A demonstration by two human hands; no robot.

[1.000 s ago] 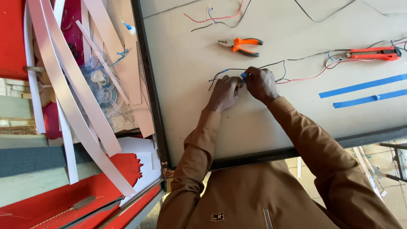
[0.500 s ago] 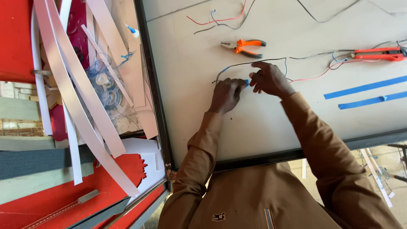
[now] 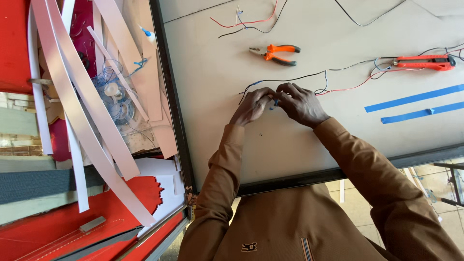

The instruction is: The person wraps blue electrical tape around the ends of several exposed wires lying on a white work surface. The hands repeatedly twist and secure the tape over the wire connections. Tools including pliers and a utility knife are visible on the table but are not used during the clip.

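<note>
My left hand (image 3: 252, 106) and my right hand (image 3: 300, 102) meet over a pale board (image 3: 299, 145), fingertips pinched together on a thin black wire (image 3: 290, 79) with a small blue piece between them. The wire runs from my fingers right toward a bundle of red, blue and black wires (image 3: 353, 87). Both sleeves are brown.
Orange-handled pliers (image 3: 275, 53) lie above my hands. A red utility knife (image 3: 423, 62) rests at the upper right. Two blue tape strips (image 3: 411, 108) sit at the right. Loose red and black wires (image 3: 241, 21) lie at the top. White strips and red sheets (image 3: 87, 121) pile up at the left.
My hands have shifted slightly and drawn closer together on the wire; the view has moved a little.
</note>
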